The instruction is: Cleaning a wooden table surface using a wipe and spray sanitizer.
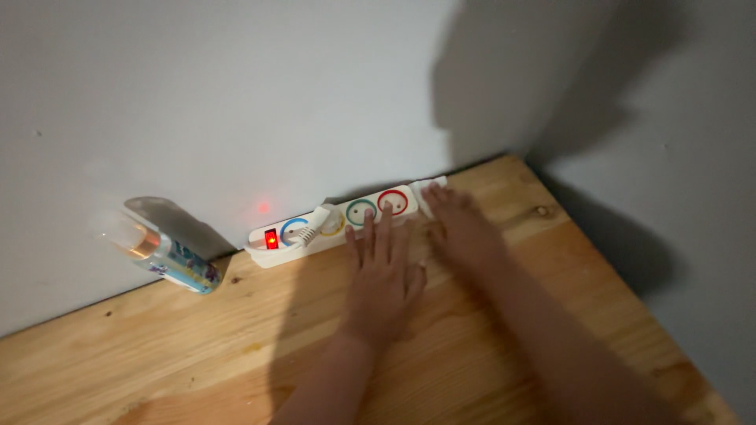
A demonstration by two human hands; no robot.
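A white power strip is seen at the centre of the frame, against the wall on the wooden counter. The left hand is laid flat, released, beside it; the right hand is pressed open-fingered at its right end. Steadying appears under way; a firmer grip would be needed next.

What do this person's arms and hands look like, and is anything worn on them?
Both are bare: the left hand and the right hand show no gloves, rings, watch or bracelets. No sleeves cover the forearms as far as the picture's lower edge. The dim light hides finer detail.
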